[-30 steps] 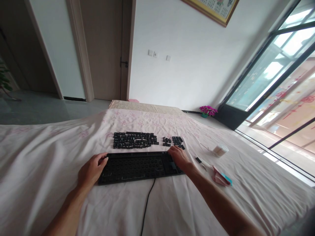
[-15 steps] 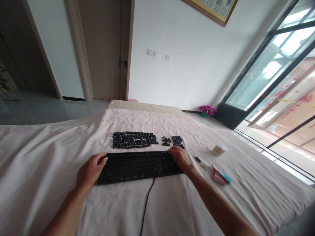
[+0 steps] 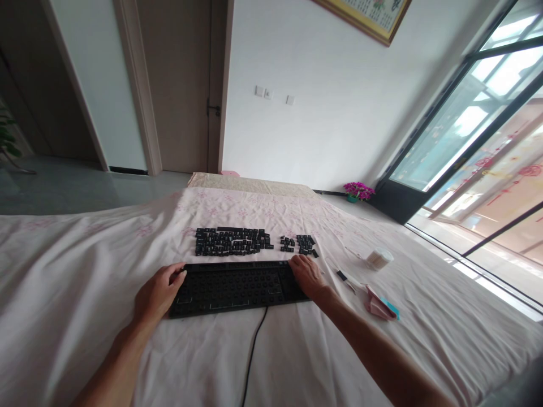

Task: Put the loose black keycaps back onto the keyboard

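A black keyboard (image 3: 231, 291) with its keycaps off lies on the bed sheet, its cable (image 3: 253, 350) running toward me. My left hand (image 3: 160, 288) is closed on its far left corner, thumb along the edge. My right hand (image 3: 306, 274) lies across the right part of the keyboard, fingers curled over the far edge and hiding some of it. Just beyond the keyboard, loose black keycaps (image 3: 231, 242) are laid out in rows. Smaller groups of keycaps (image 3: 305, 243) sit to their right.
To the right are a small tool with a black end (image 3: 341, 276), a clear tub of cotton swabs (image 3: 379, 259) and a folded pink cloth (image 3: 377, 305) with something blue under it. A wrinkled pale pink sheet (image 3: 203, 362) covers the bed.
My right hand has shifted slightly left and toward me over the keyboard's right end. My left hand keeps its hold, and the keyboard stays nearly in place.
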